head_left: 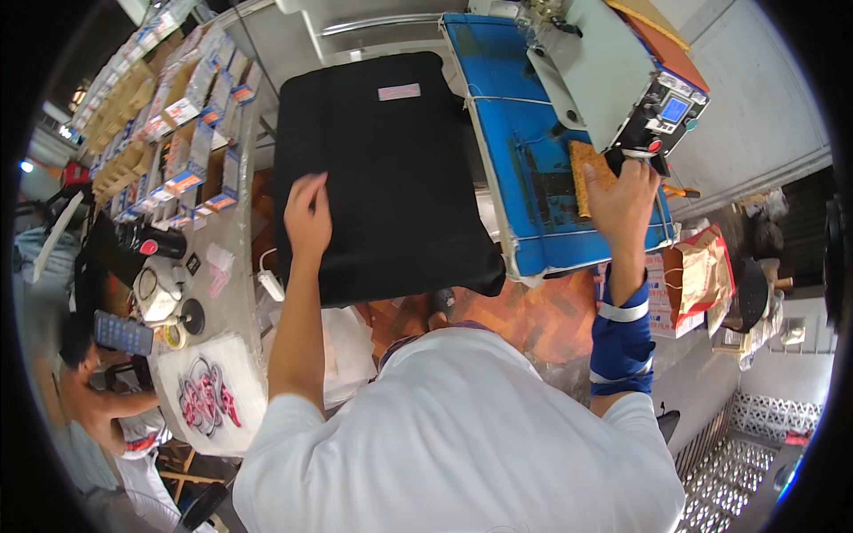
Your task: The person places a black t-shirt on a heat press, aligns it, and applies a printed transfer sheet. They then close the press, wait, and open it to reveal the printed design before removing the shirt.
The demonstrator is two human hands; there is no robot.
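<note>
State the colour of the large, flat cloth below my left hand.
The large, flat cloth is black; the head view shows it.

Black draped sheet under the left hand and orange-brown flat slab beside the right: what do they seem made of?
The black sheet looks like matte fabric, given its soft, drooping edge. The orange-brown slab could be cork, sponge or board: its dull, mottled surface leaves that open.

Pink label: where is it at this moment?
In the head view, the pink label lies on the black cloth near its far edge, ahead and right of the left hand.
</note>
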